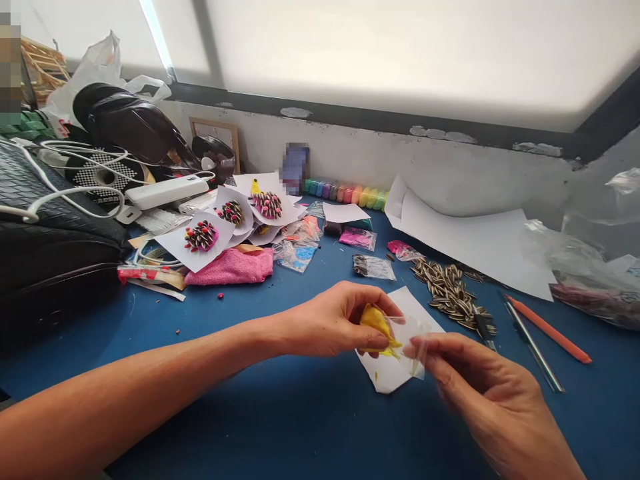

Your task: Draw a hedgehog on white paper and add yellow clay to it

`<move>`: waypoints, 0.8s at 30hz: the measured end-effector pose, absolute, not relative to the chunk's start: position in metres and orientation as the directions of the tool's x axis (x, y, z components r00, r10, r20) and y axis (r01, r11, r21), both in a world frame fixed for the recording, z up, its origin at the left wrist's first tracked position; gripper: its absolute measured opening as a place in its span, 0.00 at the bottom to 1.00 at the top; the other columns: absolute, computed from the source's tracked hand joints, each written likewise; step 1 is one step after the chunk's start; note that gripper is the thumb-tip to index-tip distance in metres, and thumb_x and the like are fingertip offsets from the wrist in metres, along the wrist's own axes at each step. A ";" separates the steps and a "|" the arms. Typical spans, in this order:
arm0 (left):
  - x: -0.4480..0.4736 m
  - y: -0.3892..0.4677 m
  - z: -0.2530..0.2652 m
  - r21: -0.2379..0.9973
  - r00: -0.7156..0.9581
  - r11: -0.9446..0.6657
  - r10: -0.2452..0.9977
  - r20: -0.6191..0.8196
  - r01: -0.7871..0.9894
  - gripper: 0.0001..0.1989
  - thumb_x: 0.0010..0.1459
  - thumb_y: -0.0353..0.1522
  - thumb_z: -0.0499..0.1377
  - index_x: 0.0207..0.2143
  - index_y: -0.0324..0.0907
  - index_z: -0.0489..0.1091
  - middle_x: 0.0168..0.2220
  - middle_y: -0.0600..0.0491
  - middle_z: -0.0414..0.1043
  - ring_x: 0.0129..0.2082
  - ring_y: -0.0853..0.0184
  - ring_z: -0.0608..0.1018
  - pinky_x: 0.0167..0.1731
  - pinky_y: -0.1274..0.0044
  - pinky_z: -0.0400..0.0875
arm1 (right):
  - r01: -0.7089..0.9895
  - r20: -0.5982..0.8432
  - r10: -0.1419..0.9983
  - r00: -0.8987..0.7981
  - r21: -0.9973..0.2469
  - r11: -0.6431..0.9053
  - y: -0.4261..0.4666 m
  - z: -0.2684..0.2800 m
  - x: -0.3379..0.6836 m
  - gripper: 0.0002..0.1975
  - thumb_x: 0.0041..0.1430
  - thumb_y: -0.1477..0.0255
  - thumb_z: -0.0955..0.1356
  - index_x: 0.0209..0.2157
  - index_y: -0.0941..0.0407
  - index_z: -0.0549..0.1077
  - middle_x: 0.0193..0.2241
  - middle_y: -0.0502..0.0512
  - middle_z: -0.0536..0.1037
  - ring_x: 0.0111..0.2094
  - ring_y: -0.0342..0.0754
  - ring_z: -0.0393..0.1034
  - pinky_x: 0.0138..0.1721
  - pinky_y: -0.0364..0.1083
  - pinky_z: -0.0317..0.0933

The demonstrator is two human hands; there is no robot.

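Note:
Yellow modelling clay [376,325] is pinched between the thumb and fingers of my left hand [333,323]. A clear plastic bag [407,333] stretches from the clay towards my right hand [480,387], whose thumb and forefinger are closed on its edge. Beneath both hands lies a white sheet of paper [390,377], with small yellow specks on it. Just beyond the right hand is a heap of striped sunflower seeds [447,290]. A coral pen [550,329] and a silver rod [535,345] lie to its right.
Seed-studded clay figures [201,237] rest on white papers at the left, beside a pink towel [233,267]. Small bags of clay [358,238] are scattered mid-table. A row of coloured pots [345,193] lines the wall. A black bag [55,253] stands left; crumpled plastic [600,267] lies right.

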State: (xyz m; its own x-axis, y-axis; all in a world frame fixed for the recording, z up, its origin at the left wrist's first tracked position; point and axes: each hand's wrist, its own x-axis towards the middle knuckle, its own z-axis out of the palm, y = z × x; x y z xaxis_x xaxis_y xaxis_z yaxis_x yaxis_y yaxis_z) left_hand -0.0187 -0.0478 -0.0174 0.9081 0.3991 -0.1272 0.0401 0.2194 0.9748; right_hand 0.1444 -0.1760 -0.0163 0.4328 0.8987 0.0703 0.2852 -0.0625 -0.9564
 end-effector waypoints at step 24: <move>-0.019 -0.049 -0.021 0.982 0.926 0.181 0.360 -0.115 0.052 0.10 0.57 0.27 0.60 0.42 0.35 0.70 0.32 0.55 0.70 0.30 0.74 0.70 0.32 0.81 0.66 | 0.370 0.057 0.924 0.378 -0.924 -0.094 -0.181 -0.026 0.146 0.11 0.50 0.60 0.75 0.35 0.48 0.83 0.24 0.48 0.72 0.25 0.43 0.63 0.24 0.42 0.61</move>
